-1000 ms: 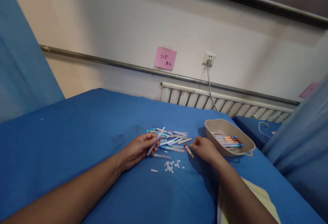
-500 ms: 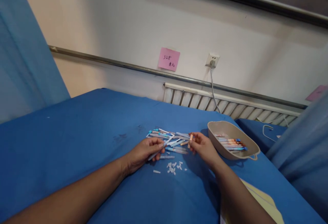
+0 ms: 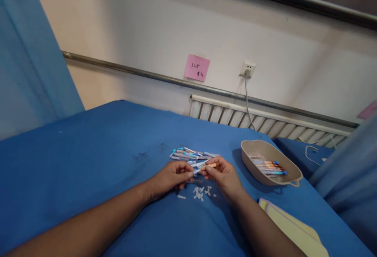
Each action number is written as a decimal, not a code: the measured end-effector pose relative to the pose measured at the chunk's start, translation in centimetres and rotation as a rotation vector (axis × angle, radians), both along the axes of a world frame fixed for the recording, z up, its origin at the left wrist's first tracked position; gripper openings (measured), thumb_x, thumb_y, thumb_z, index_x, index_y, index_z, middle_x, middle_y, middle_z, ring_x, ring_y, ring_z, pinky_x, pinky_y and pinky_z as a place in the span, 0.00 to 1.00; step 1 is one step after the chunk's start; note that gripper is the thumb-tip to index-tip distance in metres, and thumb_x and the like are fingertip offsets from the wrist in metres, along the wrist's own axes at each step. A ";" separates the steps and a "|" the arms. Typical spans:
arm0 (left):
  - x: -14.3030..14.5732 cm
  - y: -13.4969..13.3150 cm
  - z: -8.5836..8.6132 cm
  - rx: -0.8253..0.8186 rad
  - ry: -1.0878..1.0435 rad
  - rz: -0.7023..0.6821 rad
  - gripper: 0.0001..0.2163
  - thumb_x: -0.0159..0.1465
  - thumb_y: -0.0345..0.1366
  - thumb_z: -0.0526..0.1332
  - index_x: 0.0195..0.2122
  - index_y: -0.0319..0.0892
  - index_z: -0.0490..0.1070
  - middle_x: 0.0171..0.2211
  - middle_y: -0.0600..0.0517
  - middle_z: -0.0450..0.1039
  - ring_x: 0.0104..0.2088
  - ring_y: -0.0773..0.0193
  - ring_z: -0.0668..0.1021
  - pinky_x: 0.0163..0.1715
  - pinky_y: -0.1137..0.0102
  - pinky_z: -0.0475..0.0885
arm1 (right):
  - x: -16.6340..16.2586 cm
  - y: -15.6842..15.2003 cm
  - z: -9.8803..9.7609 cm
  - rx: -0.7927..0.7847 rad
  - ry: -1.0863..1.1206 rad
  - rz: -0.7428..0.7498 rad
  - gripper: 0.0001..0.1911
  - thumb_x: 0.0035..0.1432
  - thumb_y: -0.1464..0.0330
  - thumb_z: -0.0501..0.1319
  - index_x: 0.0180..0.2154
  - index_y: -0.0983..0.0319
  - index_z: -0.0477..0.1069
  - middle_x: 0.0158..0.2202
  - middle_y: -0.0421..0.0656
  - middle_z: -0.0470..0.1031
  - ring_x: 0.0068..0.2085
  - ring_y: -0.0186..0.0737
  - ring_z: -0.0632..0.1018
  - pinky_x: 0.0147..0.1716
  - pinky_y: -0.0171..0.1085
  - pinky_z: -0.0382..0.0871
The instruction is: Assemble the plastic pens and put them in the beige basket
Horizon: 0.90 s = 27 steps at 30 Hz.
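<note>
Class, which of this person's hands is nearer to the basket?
Right. The right hand is left of the basket, apart from it; the left hand is farther left.

Left grip [image 3: 174,175] holds pale pen [image 3: 196,172], right grip [image 3: 225,176] orange piece [image 3: 212,165]; beige basket [image 3: 259,149] at right.

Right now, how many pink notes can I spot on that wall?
2. One pink note is left of the socket; a second note is at the picture's right edge, above the right-hand curtain. More may be hidden behind the curtain.
</note>
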<state>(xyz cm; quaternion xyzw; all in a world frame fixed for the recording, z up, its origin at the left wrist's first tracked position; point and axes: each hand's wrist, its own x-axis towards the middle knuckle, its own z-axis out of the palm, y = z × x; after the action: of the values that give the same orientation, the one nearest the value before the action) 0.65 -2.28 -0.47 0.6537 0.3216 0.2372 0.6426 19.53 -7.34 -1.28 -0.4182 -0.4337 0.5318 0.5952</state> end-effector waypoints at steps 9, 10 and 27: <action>0.0 -0.1 0.1 0.029 0.051 0.010 0.15 0.53 0.45 0.64 0.33 0.38 0.72 0.22 0.56 0.70 0.19 0.72 0.67 0.19 0.77 0.61 | 0.1 -0.1 -0.5 0.048 -0.175 0.027 0.14 0.44 0.60 0.68 0.29 0.60 0.69 0.26 0.40 0.77 0.27 0.37 0.76 0.27 0.36 0.70; 0.0 -0.1 0.2 0.031 0.060 0.002 0.15 0.53 0.46 0.64 0.32 0.38 0.73 0.22 0.56 0.70 0.18 0.73 0.66 0.18 0.77 0.60 | 0.0 -0.2 -0.6 0.053 -0.195 0.047 0.14 0.45 0.60 0.68 0.29 0.60 0.69 0.26 0.40 0.76 0.27 0.37 0.76 0.27 0.35 0.69; 0.2 -0.6 0.4 -0.074 -0.032 0.061 0.22 0.51 0.49 0.66 0.40 0.39 0.67 0.25 0.55 0.73 0.15 0.74 0.68 0.13 0.79 0.56 | -0.8 -0.7 -0.9 0.159 -0.450 -0.009 0.08 0.52 0.62 0.63 0.31 0.60 0.72 0.24 0.39 0.73 0.26 0.36 0.74 0.27 0.34 0.66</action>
<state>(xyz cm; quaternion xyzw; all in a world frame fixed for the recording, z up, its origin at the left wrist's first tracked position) 0.89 -2.93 -0.05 0.6157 0.3396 0.2550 0.6638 18.75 -8.06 -2.21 -0.4800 -0.5940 0.3866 0.5171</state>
